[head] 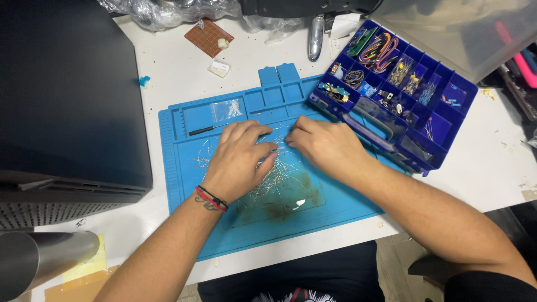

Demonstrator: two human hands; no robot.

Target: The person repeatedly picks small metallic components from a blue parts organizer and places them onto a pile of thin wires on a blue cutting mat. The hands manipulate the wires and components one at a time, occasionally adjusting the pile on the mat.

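My left hand (238, 162) lies palm down on a blue work mat (347, 204), its fingers curled over a scatter of thin metal wire leads (279, 179). A red and black cord sits around that wrist. My right hand (324, 145) rests just to the right, fingertips pinched close together at the upper edge of the pile; whether a lead is between them is too small to tell. The two hands almost touch. A small black screwdriver (204, 130) and a little clear bag (226, 110) lie on the mat behind my left hand.
An open dark-blue compartment box (442, 120) with wires and small electronic parts stands right of the mat, its clear lid (447, 28) raised. A black case (61, 95) fills the left. A brown perforated board (208, 37) lies at the back, a metal cylinder (39, 257) at bottom left.
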